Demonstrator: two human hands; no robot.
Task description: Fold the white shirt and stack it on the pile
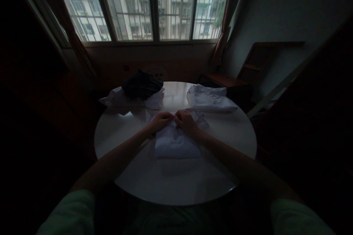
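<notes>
Item one: a white cloth [178,147], loosely folded, lying at the middle of a round white counter [173,187]; near edge fairly straight, far part crumpled and spread to both sides under the hands. Item two: left hand [161,121], fingers bent and drawn together, tips at the far part of the cloth. Item three: right hand [186,122], fingers curled, tips almost meeting those of the left. Grip: both nearly closed, apparently pinching a little fabric between thumb and fingers; the exact hold is too dark to tell. Step in hand, as judged: adjusting the cloth by its upper middle, with the lower part lying fairly flat. Next move, as judged: calls for light fingertip control on both sides, so that the flat part is not dragged askew. Item four: a folded white pile [211,100], at the far right of the counter, apart from the right hand. Item five: a dark striped bundle [143,85], at the far left, resting on white fabric [117,97]. Behind: a barred window [154,7].
</notes>
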